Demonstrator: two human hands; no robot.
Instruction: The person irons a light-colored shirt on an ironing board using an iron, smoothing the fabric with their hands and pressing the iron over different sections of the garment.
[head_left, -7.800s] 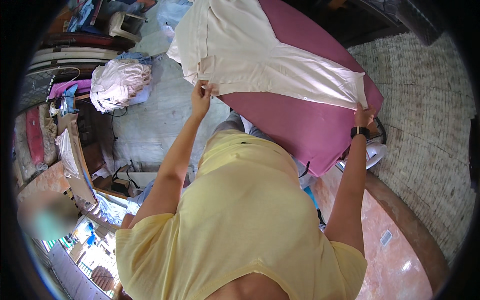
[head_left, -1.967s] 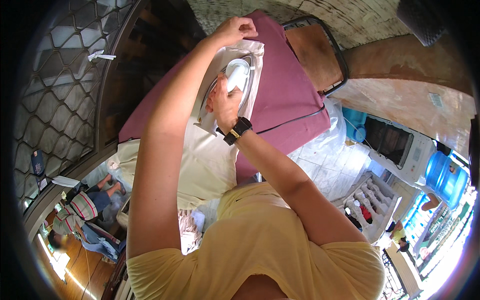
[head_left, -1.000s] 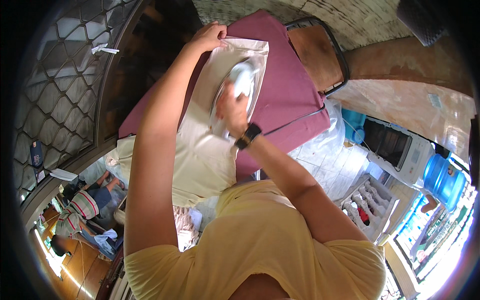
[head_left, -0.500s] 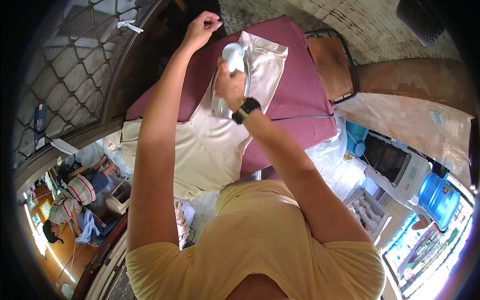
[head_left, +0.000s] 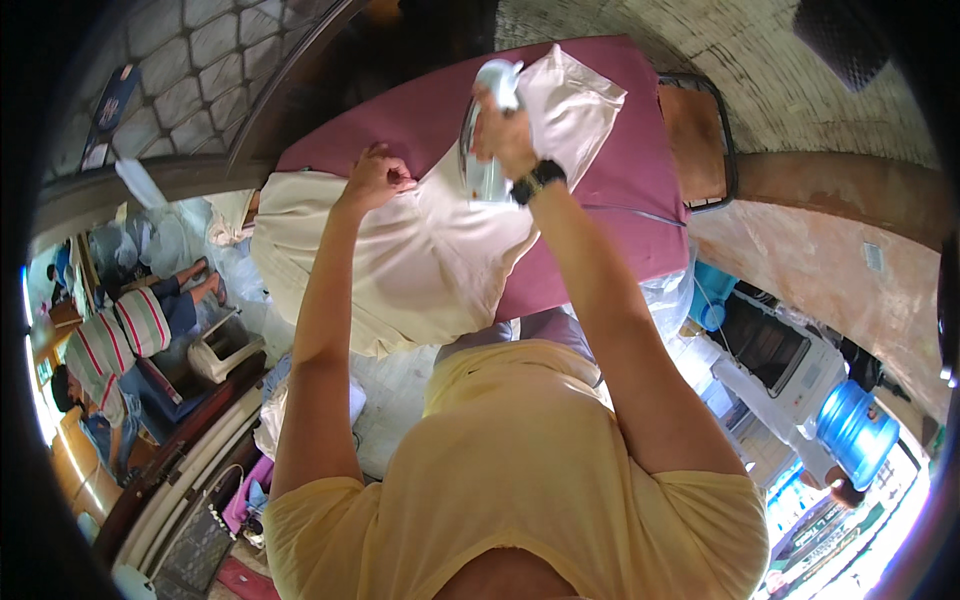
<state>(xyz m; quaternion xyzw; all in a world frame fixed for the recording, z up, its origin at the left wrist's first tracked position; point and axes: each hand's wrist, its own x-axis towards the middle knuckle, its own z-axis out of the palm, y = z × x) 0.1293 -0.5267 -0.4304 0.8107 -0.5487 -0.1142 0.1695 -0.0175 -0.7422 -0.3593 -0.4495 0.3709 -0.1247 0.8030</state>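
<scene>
Near the top centre of the frame, the right hand [head_left: 503,135] closes its grip around the handle of a pale clothes iron [head_left: 483,140], which stands on a cream white garment [head_left: 420,250]. A black wristwatch [head_left: 535,180] sits on the right wrist. To the left of it, the left hand [head_left: 375,180] pinches a fold of the same garment, with the fingers curled closed on the cloth. The garment lies spread on the maroon ironing board [head_left: 620,170], from the upper centre down to the left of centre, and part of it hangs over the near edge. At the right end of the board there is a dark metal iron rest [head_left: 700,130]. In the lower right stands a blue water jug [head_left: 850,430].
</scene>
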